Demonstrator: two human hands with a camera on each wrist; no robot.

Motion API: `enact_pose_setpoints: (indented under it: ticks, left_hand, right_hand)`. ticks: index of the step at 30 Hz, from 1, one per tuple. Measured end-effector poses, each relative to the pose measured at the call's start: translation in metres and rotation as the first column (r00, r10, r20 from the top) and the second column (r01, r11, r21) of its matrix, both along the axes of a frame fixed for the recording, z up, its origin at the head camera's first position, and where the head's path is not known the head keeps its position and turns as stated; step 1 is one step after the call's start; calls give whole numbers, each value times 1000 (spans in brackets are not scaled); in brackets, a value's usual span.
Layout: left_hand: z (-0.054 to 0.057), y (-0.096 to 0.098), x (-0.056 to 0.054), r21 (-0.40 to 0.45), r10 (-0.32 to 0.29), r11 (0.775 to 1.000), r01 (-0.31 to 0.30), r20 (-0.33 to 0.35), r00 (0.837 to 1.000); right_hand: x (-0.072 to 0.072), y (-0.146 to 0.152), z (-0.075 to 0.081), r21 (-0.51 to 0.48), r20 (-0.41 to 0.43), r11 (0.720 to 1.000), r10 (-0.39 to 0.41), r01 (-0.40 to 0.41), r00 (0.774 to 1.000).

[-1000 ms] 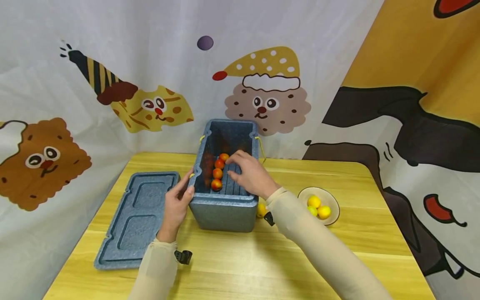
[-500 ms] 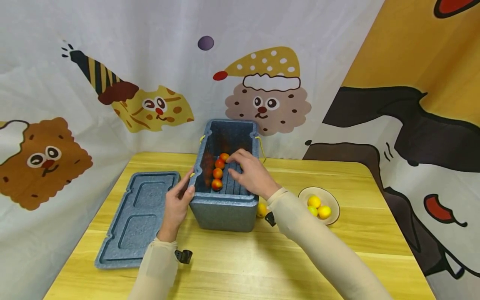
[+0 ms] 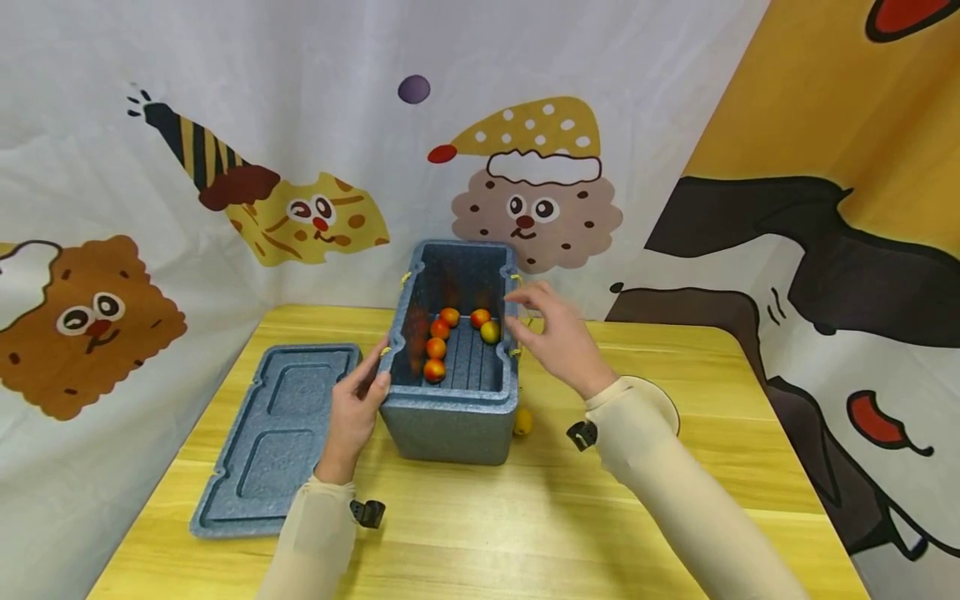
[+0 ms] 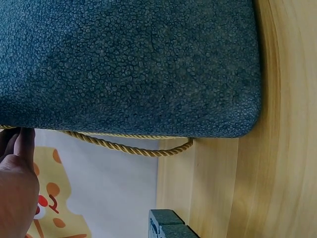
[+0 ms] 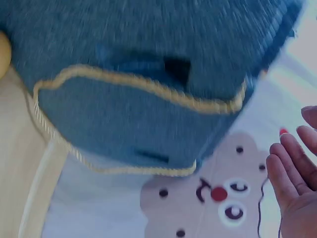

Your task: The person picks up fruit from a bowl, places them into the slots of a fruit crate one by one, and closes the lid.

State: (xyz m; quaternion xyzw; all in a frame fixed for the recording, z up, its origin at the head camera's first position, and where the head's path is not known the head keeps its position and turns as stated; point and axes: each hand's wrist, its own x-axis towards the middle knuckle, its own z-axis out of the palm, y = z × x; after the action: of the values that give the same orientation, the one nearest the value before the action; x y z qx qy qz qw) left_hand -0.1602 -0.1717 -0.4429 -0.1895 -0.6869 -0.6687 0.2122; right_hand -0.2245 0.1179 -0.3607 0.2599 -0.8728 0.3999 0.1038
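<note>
A blue-grey foam box (image 3: 448,433) stands upright in the middle of the table. My left hand (image 3: 352,425) holds its left rim near the front corner, thumb on the top edge and fingers along the outside. Inside, a row of red-orange fruits (image 3: 436,348) lines the left wall. Across from them lie a red-yellow fruit (image 3: 480,317) and a yellow-green fruit (image 3: 490,333) by the right wall. My right hand (image 3: 558,337) is just outside the right rim, fingers relaxed and holding nothing. In the right wrist view, its fingers (image 5: 292,163) show beside the box's rope handle (image 5: 148,89).
The box's lid (image 3: 273,442) lies flat on the table (image 3: 450,533) at left. A yellow fruit (image 3: 522,421) sits against the box's right side. Farther right, the right forearm covers most of a pale bowl (image 3: 670,408). A printed curtain (image 3: 322,100) hangs close behind.
My right hand has come up out of the box and shifted right, past the rim. The yellow-green fruit and red-yellow fruit it covered now show. My left hand stays on the rim.
</note>
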Motion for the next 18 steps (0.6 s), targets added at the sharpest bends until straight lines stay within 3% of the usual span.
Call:
enact_pose_setpoints:
  ticks: [8,10,17,18]
  left_hand:
    - [-1,-1,1,-30,0,1000,0,17,1000]
    - [-1,-2,1,-38,4,999,-2,38,999]
    - [-28,-9,-12,-5,3,1000,-3,30,1000]
    - [-28,-9,-12,-5,2,1000,-1,34,999]
  right_hand:
    - [5,48,-8,-49,-105,995,-92,88,990]
    - [7,58,-13,-52,-91,993,-111,107,990]
    - [14,92,-33,-12,27,984,-176,177,984]
    - [15,97,-36,-6,37,983,-185,186,982]
